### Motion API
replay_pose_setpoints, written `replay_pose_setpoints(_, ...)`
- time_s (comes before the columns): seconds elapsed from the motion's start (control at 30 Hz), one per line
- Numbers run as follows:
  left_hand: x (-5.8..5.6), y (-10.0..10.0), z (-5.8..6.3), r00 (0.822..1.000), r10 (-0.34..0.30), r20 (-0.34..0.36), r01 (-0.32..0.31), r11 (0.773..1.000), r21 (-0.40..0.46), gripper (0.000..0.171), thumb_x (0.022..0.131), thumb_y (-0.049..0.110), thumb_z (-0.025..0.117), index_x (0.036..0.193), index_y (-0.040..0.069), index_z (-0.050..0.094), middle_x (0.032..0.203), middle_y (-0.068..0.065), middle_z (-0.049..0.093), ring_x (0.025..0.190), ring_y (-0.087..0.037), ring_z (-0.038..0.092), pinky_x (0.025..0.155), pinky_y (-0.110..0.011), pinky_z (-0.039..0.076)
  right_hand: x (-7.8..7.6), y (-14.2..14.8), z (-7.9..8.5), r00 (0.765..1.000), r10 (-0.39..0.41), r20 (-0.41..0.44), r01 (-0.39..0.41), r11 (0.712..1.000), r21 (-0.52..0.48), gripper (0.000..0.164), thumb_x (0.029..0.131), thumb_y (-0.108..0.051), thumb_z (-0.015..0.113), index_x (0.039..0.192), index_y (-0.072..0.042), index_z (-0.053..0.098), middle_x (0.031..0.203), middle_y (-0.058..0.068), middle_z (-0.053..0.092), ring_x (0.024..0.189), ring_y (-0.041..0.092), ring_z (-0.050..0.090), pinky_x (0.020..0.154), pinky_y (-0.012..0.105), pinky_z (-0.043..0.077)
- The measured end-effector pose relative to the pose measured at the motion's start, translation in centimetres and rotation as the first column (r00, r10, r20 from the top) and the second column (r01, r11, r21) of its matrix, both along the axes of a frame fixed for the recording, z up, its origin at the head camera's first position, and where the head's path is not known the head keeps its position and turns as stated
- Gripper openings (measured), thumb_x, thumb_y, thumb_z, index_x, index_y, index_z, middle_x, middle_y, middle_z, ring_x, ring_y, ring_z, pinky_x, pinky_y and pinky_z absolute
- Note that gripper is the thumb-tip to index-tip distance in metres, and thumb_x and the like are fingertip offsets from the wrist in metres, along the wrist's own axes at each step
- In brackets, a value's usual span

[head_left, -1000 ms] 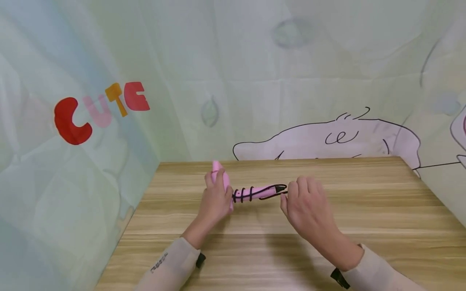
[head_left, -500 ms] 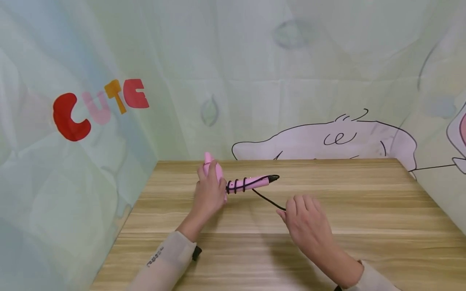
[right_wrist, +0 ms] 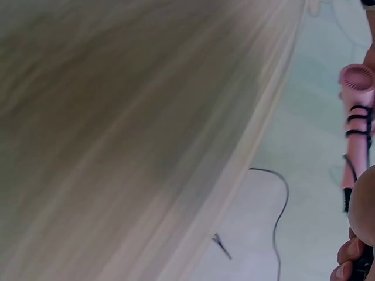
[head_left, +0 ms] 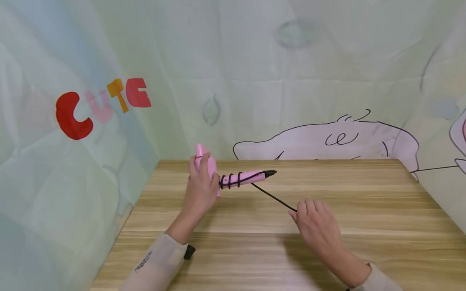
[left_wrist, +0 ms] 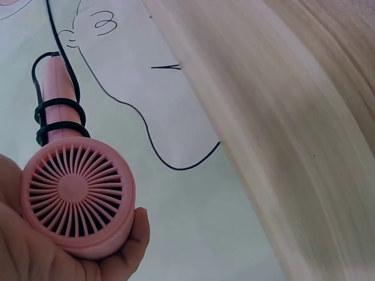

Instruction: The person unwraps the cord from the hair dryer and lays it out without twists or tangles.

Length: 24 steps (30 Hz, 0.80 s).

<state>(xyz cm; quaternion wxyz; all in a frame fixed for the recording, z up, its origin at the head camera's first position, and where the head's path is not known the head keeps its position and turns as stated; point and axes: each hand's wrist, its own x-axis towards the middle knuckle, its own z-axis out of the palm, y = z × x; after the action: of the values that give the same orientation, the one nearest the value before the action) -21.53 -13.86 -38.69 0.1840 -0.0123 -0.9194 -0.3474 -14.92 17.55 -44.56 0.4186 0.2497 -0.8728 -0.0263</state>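
1. We see the left hand [head_left: 202, 188] grasping the pink hair dryer [head_left: 212, 167] by its rounded body; the hand curls round the body, and the dryer is held up over the far part of the desk [head_left: 255, 254].

2. From the left hand the dryer's handle [head_left: 234, 179] points towards the right-hand side, tilted slightly upward; it lies between the two hands, farther from us than the right hand [head_left: 318, 226].

3. We see the black cord [head_left: 273, 196] wound in loops round the handle, close to the left hand; one length runs along to the ribbed black tip [head_left: 270, 173], and another slants down in a nearly straight line to the right hand.

4. The right hand is clenched on that cord, well apart from the left hand and nearer to us; in the right wrist view its fingers bend round a dark piece [right_wrist: 363, 263], which we cannot make out clearly.

5. In the left wrist view we look onto the dryer's round grille [left_wrist: 73, 187], with the left hand's palm and fingers cupping its lower rim.

6. Beyond both hands hangs a pale backdrop [head_left: 255, 81]; we read "CUTE" lettering [head_left: 121, 101] to the left of the left hand, and a cartoon figure [head_left: 309, 141] shows behind the right hand.
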Motion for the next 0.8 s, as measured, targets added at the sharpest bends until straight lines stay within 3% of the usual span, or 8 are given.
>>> replay_pose_setpoints(0.2, 0.4, -0.6, 0.3, 0.999, -0.044, -0.031, 0.045, 0.999, 0.008, 0.064, 0.100, 0.019, 0.056, 0.158, 0.023, 0.030, 0.160, -0.019, 0.018, 0.099, -0.041, 0.061, 0.070, -0.045, 0.060, -1.4, 1.0, -0.7, 0.999, -0.021, 0.050, 0.020, 1.000, 0.010, 0.059, 0.112, -0.040, 0.020, 0.072, -0.003, 0.041, 0.062, 0.005, 0.032, 0.054, 0.023, 0.035, 0.049, 0.032, 0.028)
replay_pose_setpoints(0.37, 0.7, -0.8, 0.0, 0.996, -0.090, -0.027, 0.090, 0.996, 0.019, 0.064, 0.100, 0.020, 0.056, 0.158, 0.025, 0.030, 0.161, -0.016, 0.016, 0.095, -0.039, 0.062, 0.066, -0.042, 0.061, -2.8, 1.6, -1.0, 0.988, -0.058, 0.145, 0.052, 0.998, 0.045, 0.057, 0.112, -0.041, 0.019, 0.073, -0.004, 0.038, 0.063, 0.003, 0.028, 0.055, 0.020, 0.029, 0.049, 0.029, 0.025)
replay_pose_setpoints(0.53, 0.9, -0.7, -0.5, 0.990, -0.136, -0.032, 0.137, 0.990, 0.018, 0.063, 0.100, 0.019, 0.056, 0.158, 0.025, 0.031, 0.161, -0.017, 0.017, 0.097, -0.040, 0.062, 0.068, -0.044, 0.061, -4.2, 2.0, -0.7, 0.977, -0.090, 0.192, 0.074, 0.993, 0.089, 0.051, 0.111, -0.038, 0.029, 0.074, -0.004, 0.039, 0.064, 0.004, 0.027, 0.057, 0.020, 0.028, 0.051, 0.028, 0.024)
replay_pose_setpoints(0.8, 1.3, -0.6, -1.0, 0.981, -0.187, -0.054, 0.185, 0.982, -0.041, 0.062, 0.101, 0.019, 0.057, 0.157, 0.027, 0.032, 0.159, -0.017, 0.020, 0.095, -0.038, 0.061, 0.070, -0.045, 0.061, -6.1, 1.8, 0.3, 0.973, -0.131, 0.189, 0.114, 0.989, 0.098, 0.046, 0.106, -0.033, 0.048, 0.072, -0.005, 0.036, 0.064, 0.004, 0.029, 0.058, 0.022, 0.031, 0.052, 0.029, 0.027)
